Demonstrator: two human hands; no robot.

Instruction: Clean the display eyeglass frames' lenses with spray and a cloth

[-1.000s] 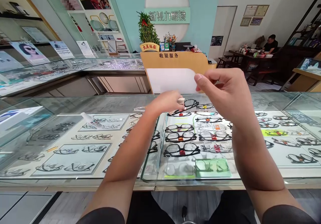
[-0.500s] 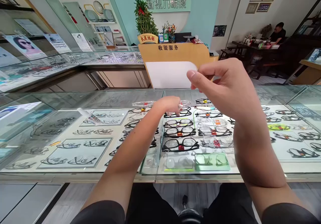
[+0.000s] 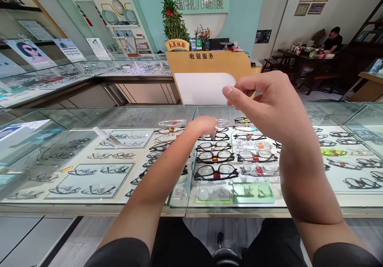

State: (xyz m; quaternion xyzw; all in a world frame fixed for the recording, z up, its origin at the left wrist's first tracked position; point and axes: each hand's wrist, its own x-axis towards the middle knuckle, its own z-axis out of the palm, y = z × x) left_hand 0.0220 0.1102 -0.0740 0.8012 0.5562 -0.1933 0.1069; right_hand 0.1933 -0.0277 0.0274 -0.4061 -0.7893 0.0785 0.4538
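Observation:
My left hand [image 3: 203, 124] reaches into the glass display case [image 3: 89, 117], to the back row of a tray of eyeglasses. Its fingers are curled down on the left end of a black pair of glasses [image 3: 220, 136] that lies on the tray. A clear pair [image 3: 222, 122] sits just behind it. My right hand [image 3: 269, 107] is raised above the case. Its thumb and fingers are pinched together, and what they hold, if anything, I cannot make out. Rows of black and clear frames [image 3: 216, 172] lie nearer to me.
A white tube [image 3: 106, 137] lies on the case's glass top at left. A wooden cashier desk [image 3: 209, 65] with a potted plant [image 3: 173, 23] stands behind. More glass counters run along the left. A person [image 3: 332, 39] sits at a table far right.
My left hand lowered the black glasses from a lifted position onto the back row of the tray. My right hand drifted slightly left. The view tilted down a little.

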